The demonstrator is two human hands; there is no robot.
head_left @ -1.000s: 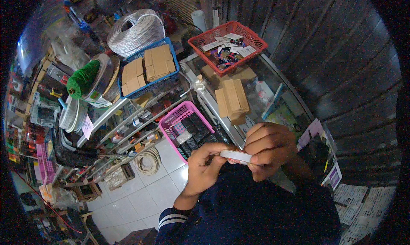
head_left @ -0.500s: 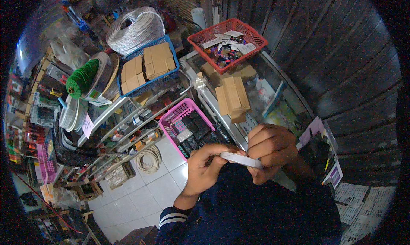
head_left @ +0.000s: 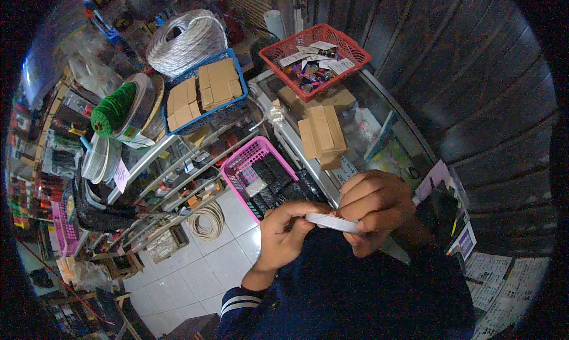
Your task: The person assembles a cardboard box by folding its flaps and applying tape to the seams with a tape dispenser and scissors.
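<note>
Close to my chest, a narrow white roll of tape (head_left: 333, 222) is held between both hands. My left hand (head_left: 281, 235) is closed on its left end, the thumb and bent index finger pinching it. At the other end my right hand (head_left: 376, 205) is closed too, its fingers curled at the roll's upper edge and its thumb below. The fingertips of the right hand are partly hidden, so I cannot tell whether they pinch a loose end. Just beyond the hands stands a pink basket (head_left: 227, 173) with black wrapped packs in it.
A folded cardboard box (head_left: 323, 135) lies on the glass counter (head_left: 409, 128), with a red basket (head_left: 274, 56) of small packets behind it. Farther left are a blue basket (head_left: 214, 107) of cardboard boxes, a green twine spool (head_left: 112, 112) and a white rope coil (head_left: 198, 46).
My right hand's fingers have shifted slightly on the tape roll, and the roll lies a little more level. Both hands keep their hold.
</note>
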